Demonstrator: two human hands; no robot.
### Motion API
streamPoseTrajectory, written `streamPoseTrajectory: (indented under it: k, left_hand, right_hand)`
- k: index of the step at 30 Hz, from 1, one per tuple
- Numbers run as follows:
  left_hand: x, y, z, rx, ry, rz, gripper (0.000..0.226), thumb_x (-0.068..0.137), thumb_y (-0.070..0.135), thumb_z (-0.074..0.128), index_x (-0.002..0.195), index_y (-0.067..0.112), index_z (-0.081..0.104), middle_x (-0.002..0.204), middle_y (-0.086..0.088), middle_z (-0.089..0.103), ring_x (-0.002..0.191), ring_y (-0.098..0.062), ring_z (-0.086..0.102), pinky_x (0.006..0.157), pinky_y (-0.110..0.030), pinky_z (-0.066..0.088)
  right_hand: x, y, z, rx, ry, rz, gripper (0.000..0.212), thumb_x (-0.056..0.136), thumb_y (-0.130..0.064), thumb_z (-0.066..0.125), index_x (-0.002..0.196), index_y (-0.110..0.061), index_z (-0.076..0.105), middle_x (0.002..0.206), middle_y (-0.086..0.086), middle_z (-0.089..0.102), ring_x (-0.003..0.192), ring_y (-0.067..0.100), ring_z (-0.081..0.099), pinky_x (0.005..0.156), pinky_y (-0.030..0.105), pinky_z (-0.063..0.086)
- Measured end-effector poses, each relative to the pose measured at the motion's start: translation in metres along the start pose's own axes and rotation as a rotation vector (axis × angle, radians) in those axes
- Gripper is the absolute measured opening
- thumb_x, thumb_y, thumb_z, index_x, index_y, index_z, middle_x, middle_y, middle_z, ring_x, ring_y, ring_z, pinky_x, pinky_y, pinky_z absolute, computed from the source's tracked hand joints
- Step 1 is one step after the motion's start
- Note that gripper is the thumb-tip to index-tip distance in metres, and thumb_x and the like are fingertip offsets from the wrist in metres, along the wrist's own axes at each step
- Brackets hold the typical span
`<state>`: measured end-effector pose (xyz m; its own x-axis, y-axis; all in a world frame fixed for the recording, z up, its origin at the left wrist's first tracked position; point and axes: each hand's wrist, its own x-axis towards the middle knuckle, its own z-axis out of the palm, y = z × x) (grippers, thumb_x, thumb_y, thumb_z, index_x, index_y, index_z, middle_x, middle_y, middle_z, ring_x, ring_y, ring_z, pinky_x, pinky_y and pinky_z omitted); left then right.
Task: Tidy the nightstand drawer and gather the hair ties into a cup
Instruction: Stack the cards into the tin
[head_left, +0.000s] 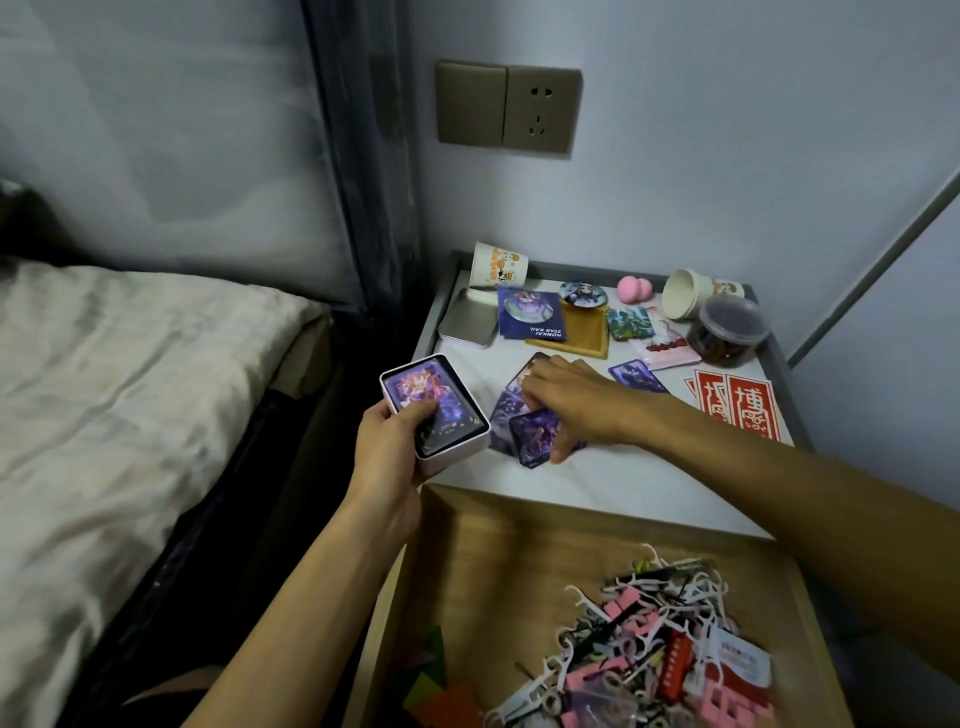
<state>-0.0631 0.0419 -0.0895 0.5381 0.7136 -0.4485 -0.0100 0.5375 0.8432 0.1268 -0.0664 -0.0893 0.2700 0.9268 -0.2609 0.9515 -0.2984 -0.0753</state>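
Observation:
My left hand (395, 441) grips a small white tin box (457, 452) with purple cards stacked in it, thumb pressed on the top card, just off the nightstand's left front corner. My right hand (569, 402) lies palm-down on several loose purple cards (530, 436) spread on the white nightstand top (623, 478), fingers pinching them. One paper cup (497, 266) stands upside down at the back left; a second cup (685, 293) lies on its side at the back right. The open wooden drawer (498, 551) below holds a tangled pile of floss picks, pink pieces and packets (660, 644).
The tin's lid (467, 325), a card packet (530, 314), a round badge (583, 292), a wooden tray (587, 332), a pink sponge (635, 287), a clear jar (730, 330) and red paper envelopes (737, 410) crowd the top. A bed (119, 415) lies left.

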Motion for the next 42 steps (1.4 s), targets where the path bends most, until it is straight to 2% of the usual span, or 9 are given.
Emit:
streamPoseTrajectory:
  k: [5, 9, 14, 18, 22, 26, 30, 36, 42]
  left_hand:
    - [-0.003, -0.001, 0.001, 0.093, -0.009, 0.117, 0.077, 0.095, 0.007, 0.061, 0.151, 0.040, 0.020, 0.125, -0.002, 0.059, 0.100, -0.026, 0.070, 0.088, -0.048, 0.057]
    - [-0.013, -0.003, 0.008, 0.314, -0.167, 0.191, 0.035, 0.097, 0.002, 0.053, 0.122, 0.026, 0.061, 0.122, -0.007, 0.064, 0.099, -0.026, 0.069, 0.070, -0.032, 0.060]
    - [-0.028, -0.019, 0.022, 0.524, -0.387, 0.064, 0.021, 0.098, 0.006, 0.052, 0.104, 0.005, 0.072, 0.113, -0.012, 0.072, 0.103, -0.028, 0.068, 0.089, -0.036, 0.055]
    - [-0.032, -0.032, 0.029, 0.537, -0.526, -0.111, 0.042, 0.096, 0.044, 0.056, 0.105, 0.007, 0.075, 0.103, -0.012, 0.075, 0.099, -0.029, 0.071, 0.091, -0.035, 0.054]
    - [-0.032, -0.038, 0.032, 0.590, -0.558, -0.007, 0.043, 0.092, 0.025, 0.065, 0.103, -0.016, 0.060, 0.103, -0.032, 0.066, 0.088, -0.031, 0.066, 0.084, -0.037, 0.050]
    - [-0.026, -0.042, 0.033, 0.507, -0.483, 0.050, 0.044, 0.087, 0.023, 0.071, 0.092, -0.018, 0.056, 0.094, -0.027, 0.067, 0.084, -0.032, 0.061, 0.082, -0.044, 0.047]
    - [-0.019, -0.047, 0.031, 0.439, -0.414, 0.071, 0.024, 0.088, 0.024, 0.069, 0.073, 0.008, 0.059, 0.085, -0.016, 0.069, 0.079, -0.026, 0.064, 0.072, -0.033, 0.050]
    - [-0.025, -0.052, 0.032, 0.447, -0.512, 0.096, 0.030, 0.087, 0.027, 0.067, 0.106, 0.004, 0.070, 0.103, -0.017, 0.073, 0.093, -0.032, 0.070, 0.087, -0.043, 0.054]
    - [-0.022, -0.049, 0.032, 0.491, -0.515, 0.124, 0.018, 0.087, 0.013, 0.067, 0.103, 0.019, 0.073, 0.111, -0.005, 0.072, 0.094, -0.020, 0.071, 0.075, -0.026, 0.056]
  right_hand:
    - [-0.034, 0.002, 0.021, 0.197, 0.121, 0.118, 0.039, 0.083, -0.029, 0.076, 0.115, -0.024, 0.056, 0.110, 0.004, 0.064, 0.104, 0.024, 0.056, 0.077, 0.034, 0.044]
    - [-0.078, 0.002, 0.021, 0.841, 0.319, 0.329, 0.032, 0.088, -0.014, 0.070, 0.118, -0.020, 0.060, 0.102, -0.006, 0.068, 0.093, 0.010, 0.066, 0.071, 0.015, 0.048]
    - [-0.114, -0.009, 0.019, 1.609, 0.287, 0.273, 0.026, 0.089, 0.003, 0.061, 0.114, -0.004, 0.058, 0.097, 0.013, 0.075, 0.081, 0.020, 0.072, 0.072, 0.025, 0.059]
    - [-0.116, -0.014, 0.031, 1.436, 0.147, 0.227, 0.022, 0.085, -0.001, 0.069, 0.105, -0.008, 0.065, 0.095, 0.011, 0.074, 0.085, 0.021, 0.071, 0.073, 0.026, 0.057]
    - [-0.112, -0.013, 0.033, 1.210, 0.186, 0.226, 0.023, 0.081, -0.010, 0.077, 0.098, -0.022, 0.069, 0.096, 0.001, 0.072, 0.093, 0.015, 0.068, 0.085, 0.030, 0.054]
    - [-0.115, -0.020, 0.038, 1.449, 0.307, 0.468, 0.027, 0.085, -0.016, 0.074, 0.109, -0.017, 0.063, 0.099, 0.008, 0.071, 0.082, 0.018, 0.072, 0.069, 0.028, 0.057]
    - [-0.119, -0.032, 0.045, 1.570, 0.164, 0.520, 0.023, 0.094, -0.028, 0.063, 0.105, -0.008, 0.067, 0.092, 0.008, 0.074, 0.069, 0.018, 0.067, 0.067, 0.031, 0.053]
    - [-0.121, -0.029, 0.036, 1.678, 0.378, 0.507, 0.014, 0.098, -0.017, 0.057, 0.098, -0.005, 0.065, 0.089, 0.012, 0.073, 0.069, 0.017, 0.067, 0.059, 0.023, 0.055]
    - [-0.126, 0.001, 0.027, 1.721, 0.572, 0.530, 0.019, 0.100, -0.007, 0.051, 0.114, -0.005, 0.062, 0.098, 0.011, 0.073, 0.080, 0.018, 0.069, 0.074, 0.029, 0.058]
